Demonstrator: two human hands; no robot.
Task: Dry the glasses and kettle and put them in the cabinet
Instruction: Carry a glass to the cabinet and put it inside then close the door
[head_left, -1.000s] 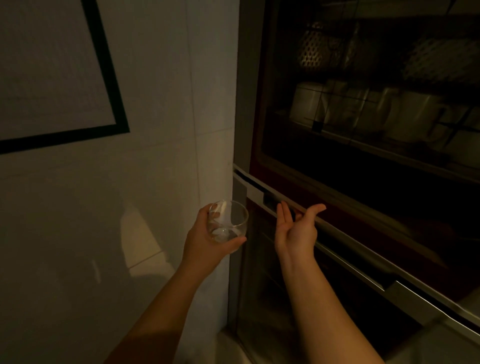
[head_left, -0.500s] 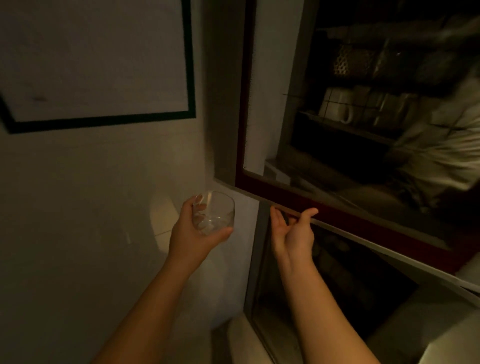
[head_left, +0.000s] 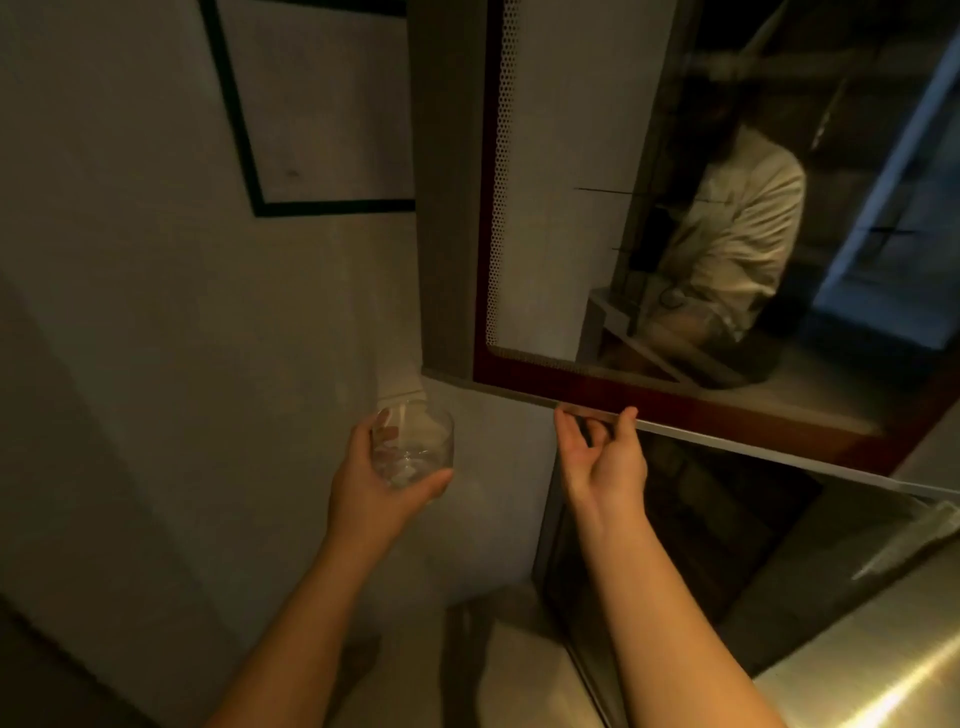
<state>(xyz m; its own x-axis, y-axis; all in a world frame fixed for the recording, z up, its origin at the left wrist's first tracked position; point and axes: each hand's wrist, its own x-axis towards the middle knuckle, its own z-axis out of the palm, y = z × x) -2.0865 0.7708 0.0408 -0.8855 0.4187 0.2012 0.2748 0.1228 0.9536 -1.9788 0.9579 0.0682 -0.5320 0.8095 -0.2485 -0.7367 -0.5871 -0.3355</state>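
Fingers (head_left: 571, 436) of right hand (head_left: 605, 460) hook the door handle (head_left: 592, 412) (left hand (head_left: 374, 488) grips glass (head_left: 413, 447))

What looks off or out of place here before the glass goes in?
Nothing stands out. The left hand holds the clear glass upright and intact, with no spill visible. The right hand hooks its fingers on the metal handle under the cabinet door, which swings up. The dim light hides fine detail.

Left hand (head_left: 376, 486) grips glass (head_left: 413, 447); right hand (head_left: 602, 457) hooks cabinet door (head_left: 675, 402) edge.
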